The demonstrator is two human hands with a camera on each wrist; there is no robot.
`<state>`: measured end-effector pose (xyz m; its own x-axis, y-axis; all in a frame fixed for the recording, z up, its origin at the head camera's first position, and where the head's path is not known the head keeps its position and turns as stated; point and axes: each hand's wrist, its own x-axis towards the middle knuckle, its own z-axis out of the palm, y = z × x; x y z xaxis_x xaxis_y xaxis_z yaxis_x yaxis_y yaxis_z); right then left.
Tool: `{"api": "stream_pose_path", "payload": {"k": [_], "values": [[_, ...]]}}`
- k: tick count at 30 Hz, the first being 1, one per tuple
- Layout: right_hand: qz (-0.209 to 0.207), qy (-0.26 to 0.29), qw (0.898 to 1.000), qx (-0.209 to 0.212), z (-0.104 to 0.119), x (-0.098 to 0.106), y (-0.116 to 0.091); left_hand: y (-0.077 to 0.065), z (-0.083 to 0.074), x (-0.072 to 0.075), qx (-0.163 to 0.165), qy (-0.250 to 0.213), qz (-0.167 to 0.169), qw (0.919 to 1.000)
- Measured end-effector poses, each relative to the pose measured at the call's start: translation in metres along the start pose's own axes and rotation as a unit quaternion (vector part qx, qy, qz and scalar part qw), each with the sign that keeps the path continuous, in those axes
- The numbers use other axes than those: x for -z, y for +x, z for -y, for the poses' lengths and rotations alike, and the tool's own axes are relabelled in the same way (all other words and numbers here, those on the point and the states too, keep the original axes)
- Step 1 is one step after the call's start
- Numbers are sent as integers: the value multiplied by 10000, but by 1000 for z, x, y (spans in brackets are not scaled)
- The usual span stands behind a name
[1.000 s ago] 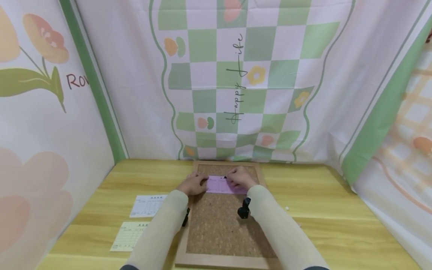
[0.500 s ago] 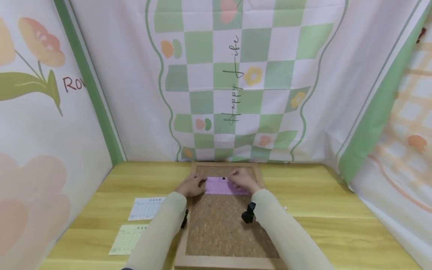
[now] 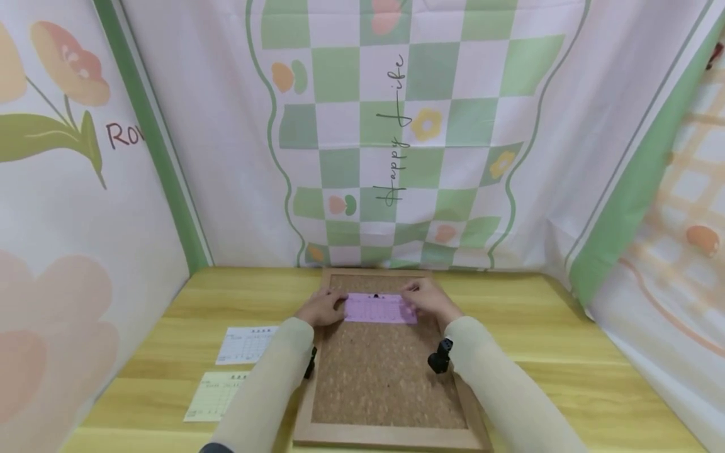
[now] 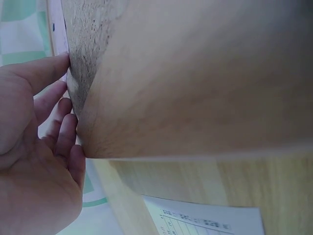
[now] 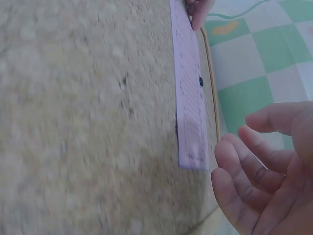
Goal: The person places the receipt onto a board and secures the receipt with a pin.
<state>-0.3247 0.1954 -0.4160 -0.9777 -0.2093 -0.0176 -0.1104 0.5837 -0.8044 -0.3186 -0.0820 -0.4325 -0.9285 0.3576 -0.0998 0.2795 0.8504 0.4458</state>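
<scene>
A pink printed slip of paper [image 3: 374,309] lies across the upper part of a wood-framed cork board [image 3: 385,377]. At the middle of its top edge is a small black pushpin [image 3: 376,296], also visible as a dark dot [image 5: 201,82] in the right wrist view. My left hand [image 3: 321,307] rests on the slip's left end, with relaxed fingertips [image 4: 62,59] at its edge. My right hand [image 3: 432,299] is by the slip's right end. In the right wrist view its loosely bent fingers [image 5: 226,152] hold nothing and stand apart from the paper.
To the left of the board, a white printed slip [image 3: 246,345] and a yellow printed slip [image 3: 212,396] lie on the wooden table [image 3: 544,352], each partly covered by the left sleeve. A patterned curtain [image 3: 396,157] hangs behind the table.
My right hand has drawn away from the black pushpin and moved right, baring more of the pink slip. The pushpin stays at the slip's top edge. My left hand stays at the left end.
</scene>
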Motion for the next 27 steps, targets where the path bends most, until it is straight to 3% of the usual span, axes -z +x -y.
{"api": "stream_pose_path", "payload": {"k": [9, 18, 27], "values": [[-13, -392, 9992, -96, -7, 21, -14, 0, -1, 1, 14, -70, -69, 10000], [-104, -1169, 9922, 419, -14, 33, -29, 1, 1, 1, -30, -10, -94, 10000], [136, -1333, 9894, 562, -26, 43, -45, 1, 1, 1, -39, 37, -59, 10000]]}}
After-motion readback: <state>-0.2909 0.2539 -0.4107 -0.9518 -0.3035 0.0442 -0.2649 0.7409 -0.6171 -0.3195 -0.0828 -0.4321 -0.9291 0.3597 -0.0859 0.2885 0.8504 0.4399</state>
